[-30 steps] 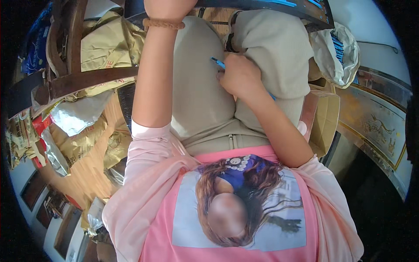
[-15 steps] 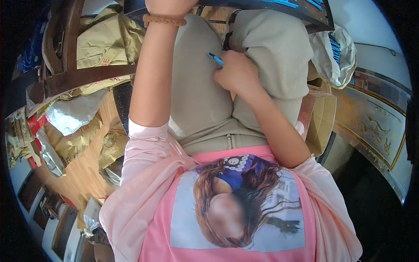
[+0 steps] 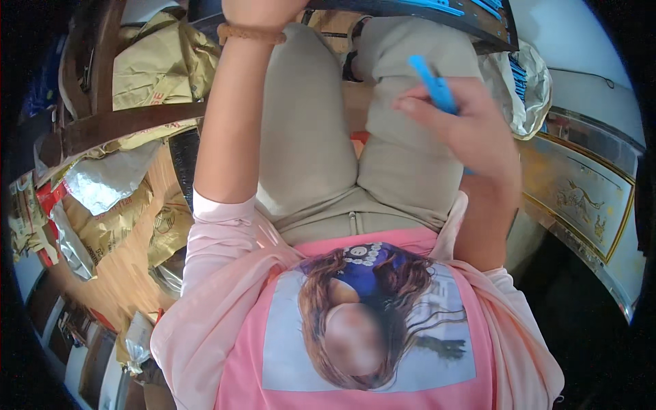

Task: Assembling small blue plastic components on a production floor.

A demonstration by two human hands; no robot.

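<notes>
Above the right thigh (image 3: 406, 160), the right hand (image 3: 475, 126) has its grip closed around a slim blue piece (image 3: 435, 87) — one end juts up past the fingers. Farther out, the left hand (image 3: 263, 9) is cut by the view's top edge, so I cannot tell how its grip stands. More blue sticks (image 3: 441, 7) lie on the dark counter (image 3: 471, 29) — others sit in a white bag (image 3: 539, 113) at the right.

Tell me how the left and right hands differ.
The left hand is cut off by the picture's upper edge; the right hand is not. The left hand has a brown wristband; the right hand none. The right hand grips a blue piece; the left hand's grip is out of view. Both are ungloved.
</notes>
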